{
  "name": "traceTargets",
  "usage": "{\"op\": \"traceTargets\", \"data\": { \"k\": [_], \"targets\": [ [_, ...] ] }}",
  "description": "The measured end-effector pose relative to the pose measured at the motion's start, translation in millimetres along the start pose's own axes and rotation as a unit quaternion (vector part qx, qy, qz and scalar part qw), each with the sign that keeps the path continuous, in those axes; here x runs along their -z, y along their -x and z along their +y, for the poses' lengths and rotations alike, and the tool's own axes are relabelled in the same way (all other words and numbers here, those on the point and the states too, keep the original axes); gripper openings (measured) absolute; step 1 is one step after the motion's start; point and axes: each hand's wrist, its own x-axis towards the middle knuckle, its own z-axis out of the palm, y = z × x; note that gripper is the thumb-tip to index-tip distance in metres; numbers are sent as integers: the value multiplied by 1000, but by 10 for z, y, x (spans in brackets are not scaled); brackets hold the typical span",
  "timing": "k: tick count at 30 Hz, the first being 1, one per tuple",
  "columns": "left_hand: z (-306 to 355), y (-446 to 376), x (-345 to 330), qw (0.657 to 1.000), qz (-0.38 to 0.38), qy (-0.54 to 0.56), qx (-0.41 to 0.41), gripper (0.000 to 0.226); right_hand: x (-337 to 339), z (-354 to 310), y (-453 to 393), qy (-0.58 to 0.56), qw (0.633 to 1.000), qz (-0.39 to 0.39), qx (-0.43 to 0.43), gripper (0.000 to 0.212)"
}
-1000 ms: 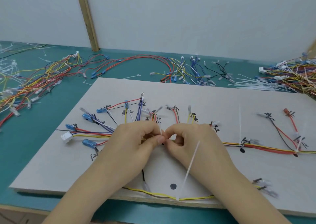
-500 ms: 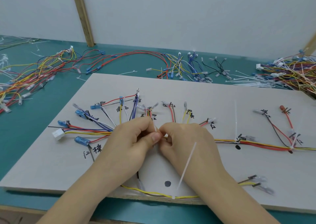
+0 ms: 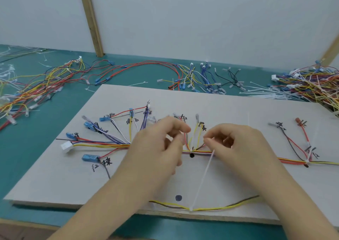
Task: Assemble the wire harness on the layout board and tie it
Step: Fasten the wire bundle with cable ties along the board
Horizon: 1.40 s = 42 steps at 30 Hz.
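Nearest me, at the front edge of the board (image 3: 55,181), a cable tie (image 3: 201,180) is already cinched round the yellow and brown wires, and its long white tail slants up toward the black dot (image 3: 191,155) I use as my mark. Just right of that dot my right hand (image 3: 236,148) hovers with fingers curled, thumb and forefinger nearly closed; I think they pinch a thin tie end, but blur hides it, so I cannot tell. Just left of the dot my left hand (image 3: 161,148) hangs loose, fingers half curled, holding nothing I can see.

To do this step well, I judge I should gather the trunk strands flat against the dot, wrap the tie right there, and pull the tail square so no branch wire gets trapped or dragged off its label.

The wire harness (image 3: 113,144) lies across the board through the dot: red, yellow, purple and white strands run together, fanning left of the dot into blue terminals and a white plug (image 3: 66,146), and running right of it to another tied junction. Beyond the dot, short branches reach up to handwritten marks. Farther back, loose wires and spare ties litter the green table (image 3: 22,140).
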Motion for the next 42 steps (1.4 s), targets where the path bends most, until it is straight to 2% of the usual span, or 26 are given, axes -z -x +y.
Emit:
{"op": "traceTargets", "data": {
  "k": [3, 6, 9, 12, 15, 19, 23, 28, 31, 34, 35, 37, 39, 41, 42],
  "targets": [
    [-14, -111, -126, 996, -22, -86, -5, 23, -76, 10, 33, 6, 999, -36, -2, 9],
    [-35, -192, -167, 992, -23, -124, -5, 33, -135, 10, 16, -7, 999, -31, 10, 10],
    [-71, -224, -167, 995, -22, -92, 19, 39, -194, -25, -16, -9, 999, -35, 20, 7],
    [-117, -239, -154, 995, -23, -90, 22, 15, -215, -45, -29, -3, 998, -44, 37, 5],
    [-139, -241, -137, 995, -27, -93, 10, 22, -202, -42, -48, 12, 996, -59, 62, 6],
    [-164, -240, -140, 997, -36, -65, 3, 19, -218, -37, -62, 11, 995, -71, 75, 6],
    [-214, -247, -158, 999, -39, -30, 6, 34, -224, -21, -75, 7, 994, -70, 80, 16],
    [-185, -239, -215, 999, -43, -11, -2, 23, -223, -29, -49, 7, 993, -68, 92, 7],
    [-186, -250, -202, 999, -48, -9, -3, 17, -213, -29, -43, -2, 994, -65, 92, 14],
    [-177, -250, -207, 999, -44, -7, -8, 23, -222, -45, -35, 17, 994, -60, 86, 5],
    [-145, -227, -218, 999, -33, -3, -18, 24, -224, -36, -10, 26, 994, -57, 85, 10],
    [-49, -165, -222, 997, 1, 34, -63, 25, -146, 7, 60, -22, 996, -36, 74, 28],
    [46, -133, -199, 993, 14, 49, -110, 28, 62, 98, 136, -103, 993, 38, 50, 42],
    [152, -166, -180, 991, -11, 27, -131, 26, 312, 265, 186, -91, 989, 117, 28, 35],
    [206, -213, -188, 992, -35, 26, -120, 27, 415, 356, 195, -67, 989, 129, 8, 29]
  ]
}}
